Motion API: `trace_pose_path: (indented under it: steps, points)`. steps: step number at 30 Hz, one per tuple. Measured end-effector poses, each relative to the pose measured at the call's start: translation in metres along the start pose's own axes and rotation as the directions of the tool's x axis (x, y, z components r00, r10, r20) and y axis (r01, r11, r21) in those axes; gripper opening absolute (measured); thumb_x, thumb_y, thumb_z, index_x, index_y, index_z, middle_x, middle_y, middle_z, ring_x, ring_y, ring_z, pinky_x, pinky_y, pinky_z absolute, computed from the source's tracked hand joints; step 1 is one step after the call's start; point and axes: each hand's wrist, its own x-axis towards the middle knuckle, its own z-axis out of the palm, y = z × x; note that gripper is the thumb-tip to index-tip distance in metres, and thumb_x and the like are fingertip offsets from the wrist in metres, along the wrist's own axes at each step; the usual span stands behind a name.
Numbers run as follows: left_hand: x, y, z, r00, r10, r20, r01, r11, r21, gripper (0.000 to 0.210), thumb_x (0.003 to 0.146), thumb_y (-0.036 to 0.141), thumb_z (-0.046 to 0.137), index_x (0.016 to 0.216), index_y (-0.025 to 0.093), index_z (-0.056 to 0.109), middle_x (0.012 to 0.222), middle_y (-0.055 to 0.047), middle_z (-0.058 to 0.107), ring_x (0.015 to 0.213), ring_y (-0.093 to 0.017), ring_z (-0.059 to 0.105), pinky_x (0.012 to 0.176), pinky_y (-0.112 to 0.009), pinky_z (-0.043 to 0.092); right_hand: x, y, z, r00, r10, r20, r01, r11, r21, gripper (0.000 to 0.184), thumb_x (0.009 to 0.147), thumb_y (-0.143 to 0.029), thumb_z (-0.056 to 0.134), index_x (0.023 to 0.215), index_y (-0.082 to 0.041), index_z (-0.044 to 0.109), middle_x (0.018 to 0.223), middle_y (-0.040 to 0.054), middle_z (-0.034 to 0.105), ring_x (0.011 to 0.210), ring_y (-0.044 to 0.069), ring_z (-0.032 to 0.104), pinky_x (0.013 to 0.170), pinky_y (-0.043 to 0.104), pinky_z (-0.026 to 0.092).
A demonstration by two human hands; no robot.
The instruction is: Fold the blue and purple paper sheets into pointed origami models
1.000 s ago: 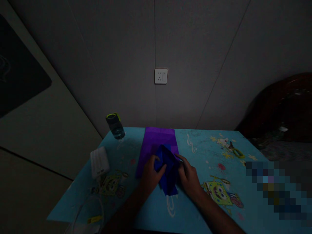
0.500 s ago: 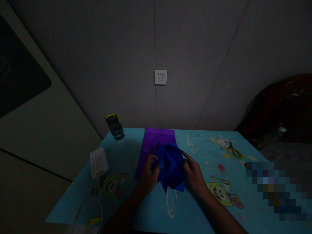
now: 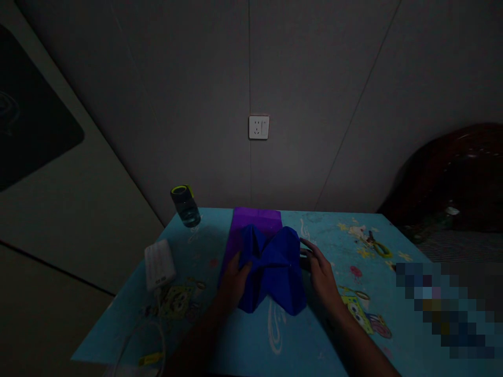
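Note:
A sheet of dark blue paper (image 3: 271, 267), creased into four flaring flaps, spreads above the table in front of me. At its left edge, my left hand (image 3: 234, 280) has its thumb and fingers closed on the paper. My right hand (image 3: 320, 275) is beside the right edge with its fingers stretched and apart; whether a fingertip touches the paper I cannot tell. Behind and partly under the blue paper lies a flat purple sheet (image 3: 257, 215), its lower part covered.
On the blue cartoon-patterned table (image 3: 298, 340), a water bottle (image 3: 186, 207) stands back left. Nearer are a white power bank (image 3: 160, 264) with a cable and a small yellow item (image 3: 151, 358). Scissors (image 3: 380, 248) lie at the right. A wall socket (image 3: 259, 128) sits behind.
The blue paper has gone from a bunched, cupped shape to a wider, flatter four-flap spread. My right hand has moved slightly right and its fingers have loosened from the paper.

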Motion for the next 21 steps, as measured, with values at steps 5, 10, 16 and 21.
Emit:
trace_pose_path:
  steps: [5, 10, 16, 21]
  points:
    - [-0.004, 0.014, -0.001, 0.996, -0.064, 0.058, 0.066, 0.997, -0.032, 0.047, 0.079, 0.046, 0.063, 0.116, 0.017, 0.065, 0.107, -0.008, 0.074, 0.100, -0.025, 0.068, 0.089, -0.038, 0.053, 0.000, -0.006, -0.003, 0.991, 0.017, 0.130, -0.011, 0.999, -0.047, 0.057, 0.087, -0.062, 0.052, 0.120, -0.016, 0.062, 0.106, 0.0114, 0.070, 0.101, 0.025, 0.064, 0.090, 0.038, 0.050]
    - [-0.009, 0.027, -0.006, 0.980, -0.192, 0.044, 0.193, 0.981, -0.023, 0.045, 0.074, 0.058, 0.065, 0.089, 0.016, 0.071, 0.073, -0.003, 0.072, 0.066, -0.019, 0.067, 0.060, -0.029, 0.053, -0.001, -0.002, 0.000, 0.984, 0.064, 0.169, -0.046, 0.993, -0.111, 0.052, 0.083, -0.066, 0.055, 0.082, -0.015, 0.066, 0.073, 0.0050, 0.068, 0.067, 0.020, 0.060, 0.060, 0.029, 0.049]
    - [-0.010, 0.039, -0.017, 0.975, -0.174, 0.138, 0.192, 0.972, -0.132, 0.041, 0.073, 0.060, 0.066, 0.081, 0.019, 0.070, 0.068, -0.003, 0.069, 0.066, -0.019, 0.066, 0.061, -0.031, 0.053, 0.008, -0.005, -0.017, 0.997, 0.076, 0.024, -0.078, 0.996, 0.054, 0.047, 0.078, -0.064, 0.063, 0.068, -0.018, 0.060, 0.057, 0.0001, 0.061, 0.052, 0.016, 0.053, 0.052, 0.027, 0.044]
    - [-0.004, 0.042, -0.036, 0.985, -0.158, 0.067, 0.165, 0.979, -0.117, 0.044, 0.076, 0.060, 0.063, 0.084, 0.017, 0.068, 0.070, -0.002, 0.067, 0.061, -0.016, 0.061, 0.058, -0.029, 0.049, 0.018, -0.010, -0.049, 0.984, 0.134, -0.120, -0.131, 0.991, 0.037, 0.047, 0.076, -0.065, 0.063, 0.076, -0.018, 0.066, 0.052, -0.0011, 0.060, 0.048, 0.018, 0.054, 0.049, 0.028, 0.042]
